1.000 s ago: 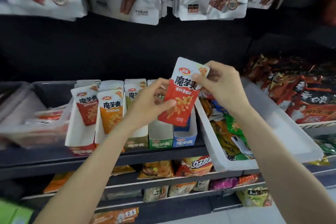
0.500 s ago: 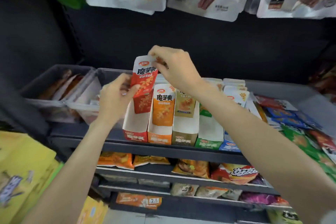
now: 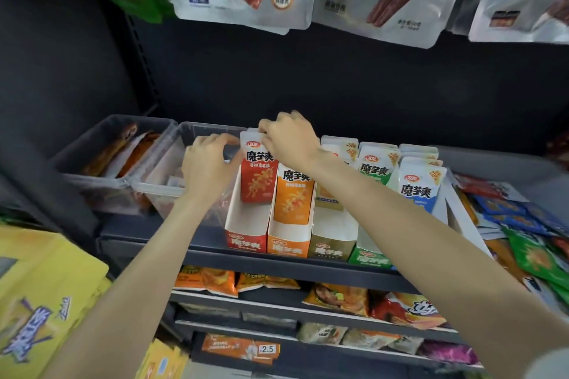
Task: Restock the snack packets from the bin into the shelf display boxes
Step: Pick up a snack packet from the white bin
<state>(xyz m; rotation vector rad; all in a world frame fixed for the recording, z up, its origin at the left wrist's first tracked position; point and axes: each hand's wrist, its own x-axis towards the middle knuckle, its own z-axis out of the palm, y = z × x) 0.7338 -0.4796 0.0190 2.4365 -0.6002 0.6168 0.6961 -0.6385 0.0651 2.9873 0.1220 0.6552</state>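
Over on the far left of the dark shelf (image 3: 215,251) sit two clear plastic tubs (image 3: 123,163), then the person's left hand (image 3: 209,163) comes in, fingers curled against the left edge of the red snack packet (image 3: 258,175). That packet stands upright at the back of the red-fronted cardboard display box (image 3: 246,234). Right hand (image 3: 289,141) pinches its top edge. Further right are the orange display box (image 3: 289,240), then brown, green and blue ones with packets, and the white bin of mixed packets (image 3: 462,221) at the right.
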